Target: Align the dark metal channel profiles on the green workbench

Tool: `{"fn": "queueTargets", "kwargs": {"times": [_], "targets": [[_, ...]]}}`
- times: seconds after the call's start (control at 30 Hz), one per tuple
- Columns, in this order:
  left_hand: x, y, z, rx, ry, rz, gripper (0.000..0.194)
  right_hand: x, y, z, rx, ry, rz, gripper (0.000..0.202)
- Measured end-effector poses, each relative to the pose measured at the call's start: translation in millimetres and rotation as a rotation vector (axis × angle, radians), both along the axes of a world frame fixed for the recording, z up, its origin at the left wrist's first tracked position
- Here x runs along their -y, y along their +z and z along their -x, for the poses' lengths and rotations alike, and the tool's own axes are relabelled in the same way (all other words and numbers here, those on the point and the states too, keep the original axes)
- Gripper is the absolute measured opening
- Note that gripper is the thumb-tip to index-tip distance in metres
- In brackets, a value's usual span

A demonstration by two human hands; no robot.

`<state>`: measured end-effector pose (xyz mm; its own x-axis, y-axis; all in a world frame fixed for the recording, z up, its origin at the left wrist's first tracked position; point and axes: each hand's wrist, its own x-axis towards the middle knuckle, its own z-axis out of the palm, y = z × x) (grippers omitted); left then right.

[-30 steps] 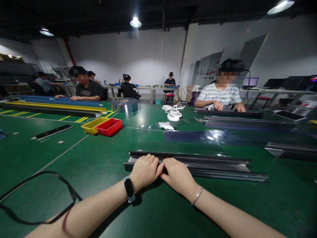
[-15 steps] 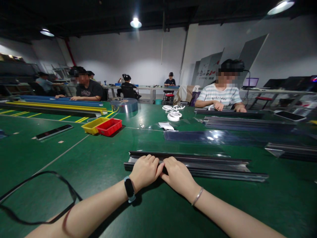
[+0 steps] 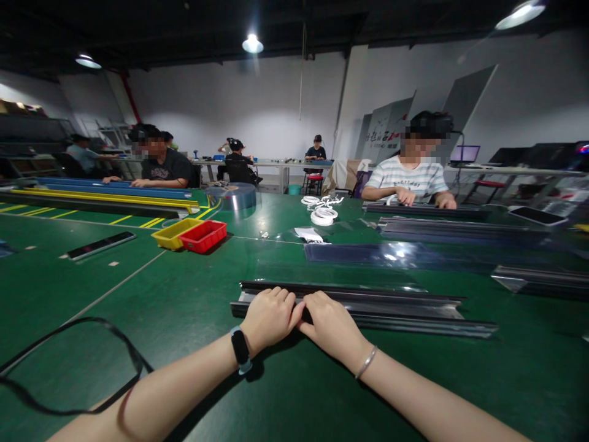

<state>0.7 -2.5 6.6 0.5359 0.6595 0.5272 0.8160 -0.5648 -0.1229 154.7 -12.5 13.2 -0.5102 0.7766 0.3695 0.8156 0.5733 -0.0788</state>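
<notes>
A long dark channel-shaped profile [image 3: 396, 310] lies lengthwise on the green table [image 3: 175, 344] in front of me. My left hand [image 3: 270, 316], with a smartwatch [image 3: 240, 348] at the wrist, is curled over the near rail of the profile towards its left end. Close beside it, my right hand [image 3: 329, 319] grips the same profile, a silver bracelet [image 3: 367, 363] on that wrist. The two thumbs meet at the near side. Fingertips of both hands are hidden behind the knuckles.
Beyond the profile lies clear plastic film [image 3: 368, 253]. Yellow [image 3: 172, 235] and red [image 3: 204, 237] trays stand left of centre, near a phone [image 3: 101, 245]. A black cable [image 3: 115, 334] loops at left. White coils [image 3: 324, 215] lie farther back; a person [image 3: 407, 175] works across the table.
</notes>
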Motion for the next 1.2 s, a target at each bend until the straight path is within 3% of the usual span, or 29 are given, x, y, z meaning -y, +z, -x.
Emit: {"fn": "queueTargets", "kwargs": {"times": [0.37,0.7,1.2], "targets": [[0.6,0.2,1.5,-0.025,-0.037,0.068,0.032,-1.0,2.3,-0.6,0.049,-0.038,-0.001,0.016],[-0.6,-1.0,-1.8,-0.016,0.037,0.041,0.038,2.3,7.3,-2.7,0.067,-0.017,-0.045,0.017],[0.1,1.0,0.2,-0.008,-0.039,0.013,0.03,-0.4,5.5,-1.8,-0.002,0.049,0.002,0.022]]}}
